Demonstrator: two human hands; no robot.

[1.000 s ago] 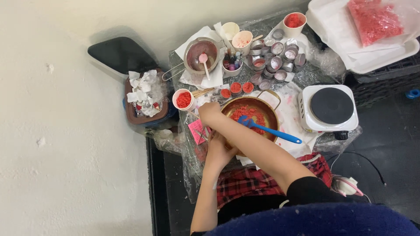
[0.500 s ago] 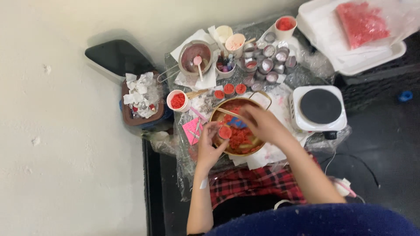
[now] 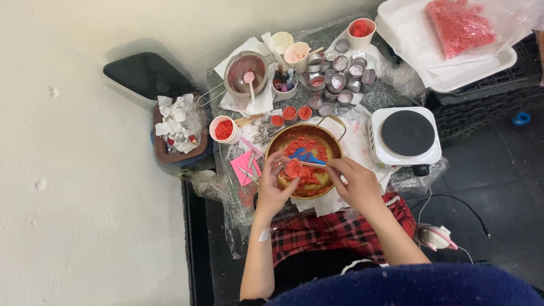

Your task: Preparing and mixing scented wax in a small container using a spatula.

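Seen from above, a person sits at a low table (image 3: 362,102) covered in clear plastic wrap. The left hand (image 3: 276,190) has its fingers closed around a small round tin (image 3: 293,168) filled with red flakes, holding it over the near edge of a gold pot (image 3: 306,160). The right hand (image 3: 357,181) pinches a thin stick (image 3: 313,165) whose tip reaches the tin; its fingers are pressed together on the stick. The pot stands at the table's near edge, holding red flakes and a blue spoon (image 3: 306,154). Just right of it sits a white hot plate (image 3: 407,136). A paper cup of red flakes (image 3: 224,130) stands near the left edge. Empty metal tins (image 3: 340,79) cluster toward the far edge, beside a saucepan (image 3: 246,72).
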